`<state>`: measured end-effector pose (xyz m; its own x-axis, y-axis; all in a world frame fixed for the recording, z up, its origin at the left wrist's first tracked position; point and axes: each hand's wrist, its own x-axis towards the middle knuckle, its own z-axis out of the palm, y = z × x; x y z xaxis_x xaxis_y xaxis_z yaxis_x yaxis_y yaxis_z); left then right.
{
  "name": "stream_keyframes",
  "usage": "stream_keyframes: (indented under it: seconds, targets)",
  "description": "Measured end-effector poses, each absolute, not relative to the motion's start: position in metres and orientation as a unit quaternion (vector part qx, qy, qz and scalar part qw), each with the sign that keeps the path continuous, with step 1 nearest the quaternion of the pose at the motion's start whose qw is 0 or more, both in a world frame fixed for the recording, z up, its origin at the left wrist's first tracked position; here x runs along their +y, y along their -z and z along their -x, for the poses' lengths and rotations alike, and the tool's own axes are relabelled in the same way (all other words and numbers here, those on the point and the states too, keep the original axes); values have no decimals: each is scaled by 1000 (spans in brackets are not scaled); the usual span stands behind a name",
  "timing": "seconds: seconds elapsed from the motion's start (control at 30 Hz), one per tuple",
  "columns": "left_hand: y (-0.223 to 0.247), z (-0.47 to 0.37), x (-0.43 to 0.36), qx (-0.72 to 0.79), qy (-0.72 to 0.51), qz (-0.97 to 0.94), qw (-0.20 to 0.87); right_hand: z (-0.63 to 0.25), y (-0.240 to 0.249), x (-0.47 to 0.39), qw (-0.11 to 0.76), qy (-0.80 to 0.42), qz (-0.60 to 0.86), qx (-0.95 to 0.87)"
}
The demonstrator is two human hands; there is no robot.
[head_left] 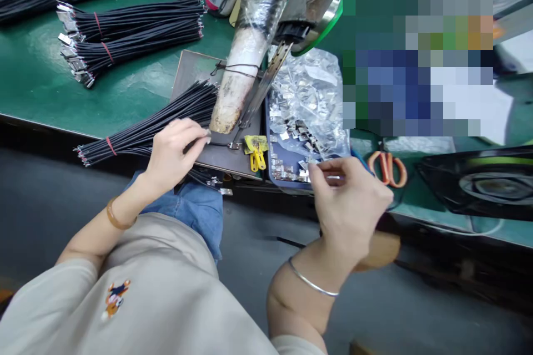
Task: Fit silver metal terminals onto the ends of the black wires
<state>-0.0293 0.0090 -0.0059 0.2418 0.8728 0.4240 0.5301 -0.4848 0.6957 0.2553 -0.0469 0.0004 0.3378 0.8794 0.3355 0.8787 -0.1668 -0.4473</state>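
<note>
My left hand (pixel 177 150) is closed in a pinch at the end of a black cable (pixel 219 144), which runs right from the fingertips to a small metal connector (pixel 234 146). Beside that hand lies a bundle of black cables (pixel 137 127), tied with a red band. Over the near edge of a blue tray (pixel 287 183), my right hand (pixel 350 199) has its thumb and fingers drawn together among loose metal connectors (pixel 302 133). Whatever is between those fingertips is hidden. A clear plastic bag (pixel 310 97) of connectors fills the tray's back.
A white-tipped duct (pixel 239 83) and a soldering-iron-like metal tool (pixel 266 83) hang over the brown board (pixel 189 66). Yellow clips (pixel 257 160) lie on it. More cable bundles (pixel 137 28) are at left, orange-handled scissors (pixel 387 169) and a black fan-like device (pixel 483 183) at right.
</note>
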Motion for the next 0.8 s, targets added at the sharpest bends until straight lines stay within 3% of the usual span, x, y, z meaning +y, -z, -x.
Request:
stream_keyframes:
  seconds: [0.1, 0.2, 0.33, 0.47, 0.53, 0.67, 0.8]
  targets:
    - [12, 28, 26, 486, -294, -820, 69, -269, 7, -32, 216, -35, 768, -601]
    - [18, 26, 32, 483, -237, -843, 27, -272, 7, -19, 185, -75, 763, -615]
    - [20, 27, 25, 458, -267, -847, 29, -274, 8, -12, 185, -119, 755, -617]
    - [18, 28, 11, 408, -340, -846, 45, -270, 11, -14, 191, -75, 747, -633]
    - [16, 27, 4, 368, -368, -852, 53, -261, 8, -18, 222, -23, 734, -641]
    - [10, 18, -13, 289, -383, -873, 89, -221, -7, -33, 367, 40, 674, -639]
    - [4, 9, -24, 341, -429, -800, 245, -175, -11, -51, 496, 69, 598, -625]
